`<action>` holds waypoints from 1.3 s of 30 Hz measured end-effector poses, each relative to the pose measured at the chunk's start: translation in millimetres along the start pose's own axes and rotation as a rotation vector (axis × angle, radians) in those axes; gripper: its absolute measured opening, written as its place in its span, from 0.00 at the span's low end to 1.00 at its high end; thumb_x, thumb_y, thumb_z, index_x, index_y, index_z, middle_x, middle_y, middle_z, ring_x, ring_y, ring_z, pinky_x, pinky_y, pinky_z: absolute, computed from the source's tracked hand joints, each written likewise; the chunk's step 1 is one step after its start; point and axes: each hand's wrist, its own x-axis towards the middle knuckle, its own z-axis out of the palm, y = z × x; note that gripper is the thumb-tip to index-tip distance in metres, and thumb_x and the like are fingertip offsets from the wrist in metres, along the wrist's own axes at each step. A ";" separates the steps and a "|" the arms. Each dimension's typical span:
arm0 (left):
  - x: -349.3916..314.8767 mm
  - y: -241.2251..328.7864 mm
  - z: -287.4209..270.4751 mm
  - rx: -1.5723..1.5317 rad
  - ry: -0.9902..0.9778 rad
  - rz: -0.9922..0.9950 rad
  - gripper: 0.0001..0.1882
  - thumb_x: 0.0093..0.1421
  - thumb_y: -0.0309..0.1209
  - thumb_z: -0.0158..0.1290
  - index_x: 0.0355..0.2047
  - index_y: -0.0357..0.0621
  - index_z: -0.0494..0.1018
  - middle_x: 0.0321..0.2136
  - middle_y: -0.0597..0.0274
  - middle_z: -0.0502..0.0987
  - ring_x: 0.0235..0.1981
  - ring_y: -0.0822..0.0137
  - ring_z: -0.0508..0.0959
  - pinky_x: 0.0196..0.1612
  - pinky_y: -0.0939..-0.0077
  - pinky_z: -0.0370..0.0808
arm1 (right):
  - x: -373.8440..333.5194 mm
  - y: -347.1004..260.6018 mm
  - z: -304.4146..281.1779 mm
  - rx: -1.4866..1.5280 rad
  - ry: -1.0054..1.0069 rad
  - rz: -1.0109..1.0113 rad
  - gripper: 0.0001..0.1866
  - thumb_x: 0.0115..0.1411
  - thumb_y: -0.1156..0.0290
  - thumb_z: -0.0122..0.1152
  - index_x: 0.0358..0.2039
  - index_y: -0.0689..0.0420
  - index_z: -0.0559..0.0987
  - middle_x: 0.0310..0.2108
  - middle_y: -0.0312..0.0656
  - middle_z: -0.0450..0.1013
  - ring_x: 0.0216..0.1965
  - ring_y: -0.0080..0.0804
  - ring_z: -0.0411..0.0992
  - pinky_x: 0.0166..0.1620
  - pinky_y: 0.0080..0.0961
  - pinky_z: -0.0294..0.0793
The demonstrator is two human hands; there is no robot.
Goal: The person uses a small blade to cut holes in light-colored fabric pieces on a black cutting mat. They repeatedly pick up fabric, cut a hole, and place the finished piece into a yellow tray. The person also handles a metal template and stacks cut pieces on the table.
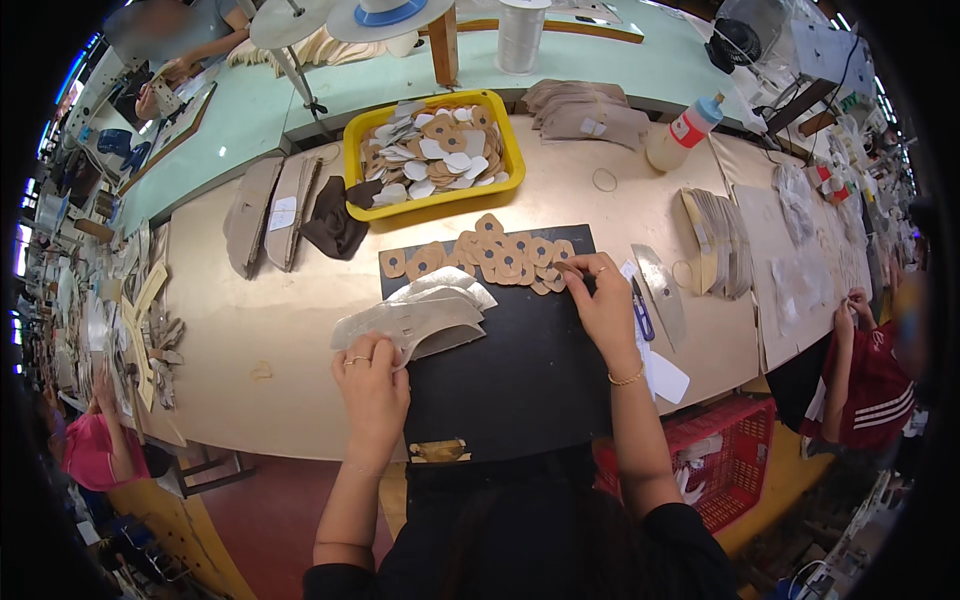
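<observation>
My left hand (373,380) is closed on the near left edge of a curved silver-grey cut piece (410,322), the front one of a small overlapping stack. The stack lies over the left part of a black board (500,380). Over the board's far right part, my right hand (604,305) pinches a small brown patch (567,268) between thumb and fingers. Several brown patches (505,255) with dark round centres are spread in overlapping rows along the far side of the board, just left of my right hand.
Behind the board stands a yellow tray (515,165) heaped with brown and white patches. A dark cloth (335,222), bundled panels (720,240), a bottle (685,132), a curved template (660,290) and a blue cutter (642,312) lie around. A red crate (735,455) sits below right. Other people work nearby.
</observation>
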 end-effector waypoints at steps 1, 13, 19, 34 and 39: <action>0.0 0.2 -5.5 -0.172 -0.075 -0.110 0.11 0.50 0.16 0.56 0.32 0.41 0.70 0.36 0.58 0.75 0.40 0.56 0.74 0.47 0.62 0.69 | -4.8 -4.7 -3.3 0.116 -0.033 0.007 0.10 0.59 0.78 0.60 0.42 0.60 0.79 0.38 0.43 0.71 0.35 0.33 0.76 0.40 0.27 0.73; 1.8 23.6 -64.1 -1.028 -0.430 -0.435 0.09 0.58 0.25 0.61 0.39 0.35 0.80 0.29 0.66 0.79 0.27 0.80 0.73 0.30 0.85 0.69 | -61.3 -31.6 17.9 -0.042 -0.641 -0.258 0.14 0.56 0.70 0.65 0.44 0.56 0.81 0.32 0.41 0.72 0.33 0.43 0.74 0.40 0.31 0.75; 4.5 22.2 -47.1 -1.051 -0.896 -0.363 0.09 0.54 0.27 0.65 0.35 0.35 0.81 0.29 0.63 0.81 0.29 0.78 0.77 0.33 0.84 0.71 | -60.1 -28.5 -4.0 0.132 -0.413 -0.004 0.18 0.56 0.69 0.67 0.47 0.57 0.81 0.36 0.41 0.72 0.34 0.31 0.76 0.38 0.24 0.74; -31.3 32.1 21.4 -1.046 -0.735 -0.229 0.08 0.60 0.30 0.58 0.37 0.41 0.75 0.56 0.56 0.69 0.50 0.62 0.74 0.45 0.72 0.75 | -100.6 -30.7 -15.6 0.302 -0.636 0.081 0.10 0.59 0.67 0.62 0.35 0.61 0.80 0.53 0.48 0.74 0.41 0.39 0.78 0.39 0.27 0.75; -36.6 36.6 16.8 -1.125 -0.814 -0.411 0.06 0.61 0.28 0.58 0.37 0.40 0.74 0.57 0.57 0.69 0.55 0.66 0.70 0.52 0.75 0.70 | -96.1 -28.5 -17.1 0.295 -0.690 0.092 0.11 0.59 0.66 0.62 0.35 0.62 0.81 0.54 0.50 0.74 0.41 0.39 0.79 0.39 0.27 0.75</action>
